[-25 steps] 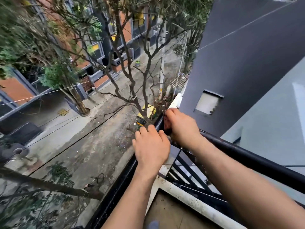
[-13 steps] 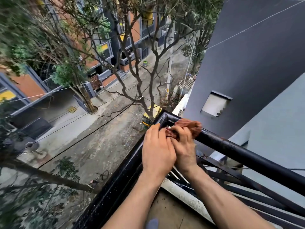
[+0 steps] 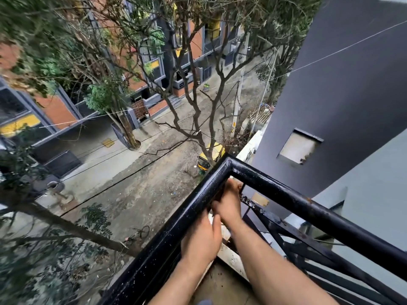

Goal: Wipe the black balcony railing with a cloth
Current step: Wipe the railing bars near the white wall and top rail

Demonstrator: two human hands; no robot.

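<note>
Two bare hands were held just inside the corner of the black balcony railing (image 3: 308,208), at the centre of the frame and below its top rail; the two glossy, speckled lengths of that rail met at centre and ran out to the lower left and lower right edges; the right hand (image 3: 229,202) lay close under the corner, its fingers (image 3: 236,186) curled up against the underside of the rail; the left hand (image 3: 201,241) lay just below and to the left, its back towards the camera, its fingers passing out of sight behind the left length of rail; the cloth could not be made out, being hidden by hands and rail, so whether either hand gripped it could not be told; slanted bars (image 3: 330,256) filled the lower right beneath the rail; a white ledge (image 3: 231,258) ran under the forearms; far below, a street (image 3: 143,188) crossed the middle of the frame, with a yellow auto-rickshaw (image 3: 211,156) beside a bare tree (image 3: 198,119) just beyond the corner, and a bicycle (image 3: 138,234) at lower centre-left; a grey wall (image 3: 341,95) filled the upper right.
</note>
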